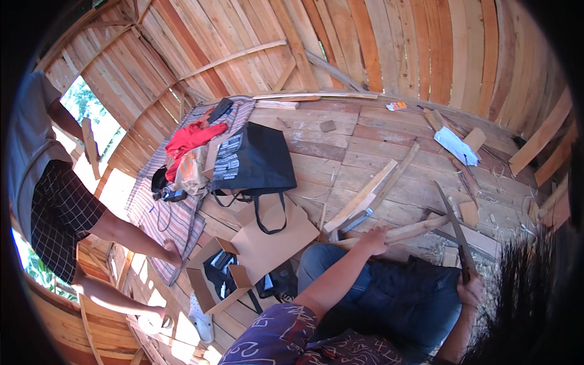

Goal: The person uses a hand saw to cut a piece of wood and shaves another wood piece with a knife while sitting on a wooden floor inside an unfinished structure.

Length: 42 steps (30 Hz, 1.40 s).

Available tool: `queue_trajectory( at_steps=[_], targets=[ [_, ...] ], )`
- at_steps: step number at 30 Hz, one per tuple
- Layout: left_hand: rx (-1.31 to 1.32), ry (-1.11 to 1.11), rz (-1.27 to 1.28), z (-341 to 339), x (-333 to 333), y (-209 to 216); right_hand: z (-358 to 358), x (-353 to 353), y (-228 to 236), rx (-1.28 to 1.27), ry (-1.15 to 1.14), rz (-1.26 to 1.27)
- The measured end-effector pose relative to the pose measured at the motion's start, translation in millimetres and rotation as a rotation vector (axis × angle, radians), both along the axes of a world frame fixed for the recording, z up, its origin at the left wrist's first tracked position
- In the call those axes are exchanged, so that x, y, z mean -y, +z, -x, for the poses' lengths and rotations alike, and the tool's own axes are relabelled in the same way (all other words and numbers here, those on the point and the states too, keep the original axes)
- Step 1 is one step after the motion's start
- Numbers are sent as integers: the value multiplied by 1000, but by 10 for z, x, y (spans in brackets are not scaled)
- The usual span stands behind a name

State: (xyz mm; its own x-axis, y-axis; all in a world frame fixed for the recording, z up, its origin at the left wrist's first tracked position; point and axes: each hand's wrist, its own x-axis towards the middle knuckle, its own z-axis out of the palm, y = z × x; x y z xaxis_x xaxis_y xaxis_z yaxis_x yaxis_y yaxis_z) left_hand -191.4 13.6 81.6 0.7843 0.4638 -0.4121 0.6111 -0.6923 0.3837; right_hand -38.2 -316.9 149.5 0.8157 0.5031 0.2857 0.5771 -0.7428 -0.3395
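Observation:
My left hand (374, 241) is closed over a pale wooden strip (417, 230) that runs to the right beside my bent knee. In my right hand (471, 289) is the handle of a handsaw (455, 222), its long narrow blade pointing up and away from me. The blade crosses by the strip's right end; I cannot tell whether its teeth touch the wood. Under that end lies a flat board (474, 239) on the floor. Just beyond my left hand are a grey metal tool (354, 221) and two long wooden pieces, one of them a pale batten (365, 198).
An open cardboard box (277, 234) and a black bag (258, 161) stand to my left. Beyond them, a striped mat (146, 201) holds red cloth (194, 137). Another person (58, 188) stands at far left, holding wood. Offcuts and a light-blue packet (456, 146) lie at right.

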Motion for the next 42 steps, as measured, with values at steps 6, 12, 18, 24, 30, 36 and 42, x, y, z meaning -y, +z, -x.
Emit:
queue_trajectory(
  at_steps=[6, 12, 18, 24, 30, 36, 42],
  targets=[
    [28, -29, 82, -40, 65, -242, -41, 148, -6, -73, 65, 69],
    [122, 113, 109, 567, -478, -301, 113, -448, -90, -253, 140, 184],
    [-27, -71, 30, -51, 240, 175, -1, 256, 134, -134, -11, 117],
    [32, 75, 38, 95, -75, -70, -53, -56, 31, -155, 52, -37],
    [283, 24, -34, -106, 57, -129, -10, 327, -97, -389, -26, -304],
    [420, 3, -9, -1041, 237, -326, -137, 567, -115, -592, -49, -353],
    [628, -30, -366, -1888, 362, -749, -371, 500, -276, -637, 21, -352]
  ],
)
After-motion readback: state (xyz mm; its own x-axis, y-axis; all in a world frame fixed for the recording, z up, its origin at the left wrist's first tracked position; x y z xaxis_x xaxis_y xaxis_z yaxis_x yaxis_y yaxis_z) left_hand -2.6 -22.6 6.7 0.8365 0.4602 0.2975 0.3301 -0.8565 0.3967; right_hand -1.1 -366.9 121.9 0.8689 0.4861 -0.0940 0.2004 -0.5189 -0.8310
